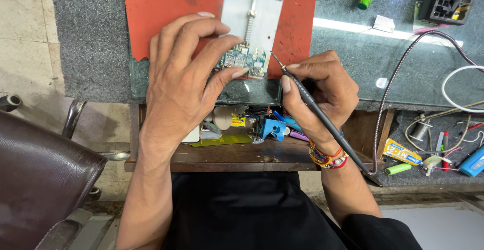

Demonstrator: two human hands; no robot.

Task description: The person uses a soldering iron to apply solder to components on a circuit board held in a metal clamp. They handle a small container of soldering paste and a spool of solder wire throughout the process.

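My left hand rests on a small blue circuit board clamped in a silver metal holder plate; the fingertips press on the board's left and lower edges. The plate lies on a red mat. My right hand grips a thin black soldering iron like a pen. Its tip points up-left and hovers just right of the board. A braided cable runs from the iron's back end, up and to the right.
Below the worktop an open wooden drawer holds small parts, a blue block and a yellow strip. To the right lie a yellow tube, a green marker, wires and a white cable. A brown chair stands at left.
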